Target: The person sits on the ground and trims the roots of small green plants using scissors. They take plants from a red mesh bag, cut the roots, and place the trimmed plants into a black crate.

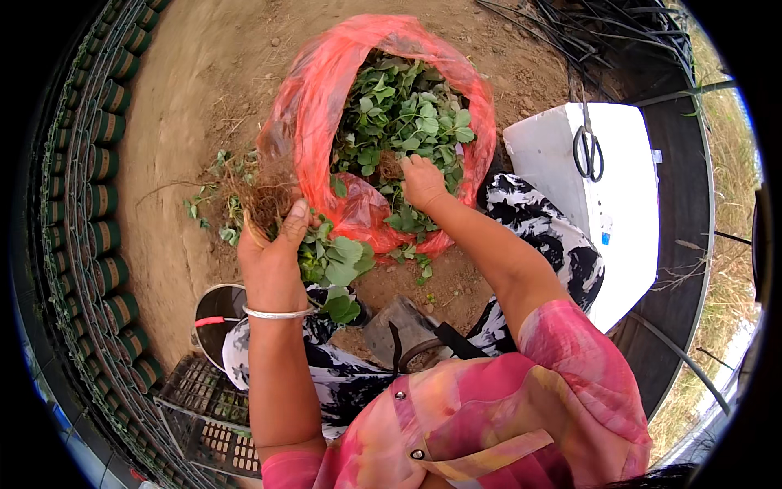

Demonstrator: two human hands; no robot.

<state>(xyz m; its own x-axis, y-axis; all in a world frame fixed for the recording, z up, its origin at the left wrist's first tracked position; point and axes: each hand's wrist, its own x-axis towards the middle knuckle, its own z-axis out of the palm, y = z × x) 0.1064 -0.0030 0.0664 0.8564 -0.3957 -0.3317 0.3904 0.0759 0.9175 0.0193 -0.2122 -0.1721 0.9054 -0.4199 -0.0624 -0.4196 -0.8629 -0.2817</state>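
My left hand (275, 253) is closed around a bundle of bare-root seedlings (342, 260), with brown roots above the thumb and green leaves hanging to the right. The roots lie beside a red plastic bag (293, 134), which stands wide open before me. Many leafy green plants (397, 110) fill the bag. My right hand (423, 183) reaches over the bag's near right part, its fingertips at a brown root clump (388, 165) among the leaves. Whether those fingers grip the clump cannot be made out.
Black-handled scissors (588, 153) lie on a white foam box (623, 214) at right. Rows of green pots (107, 198) line the left. A black plastic crate (204, 391) and a round dark container (220, 324) are near my left forearm. Loose plants (229, 183) lie on the soil.
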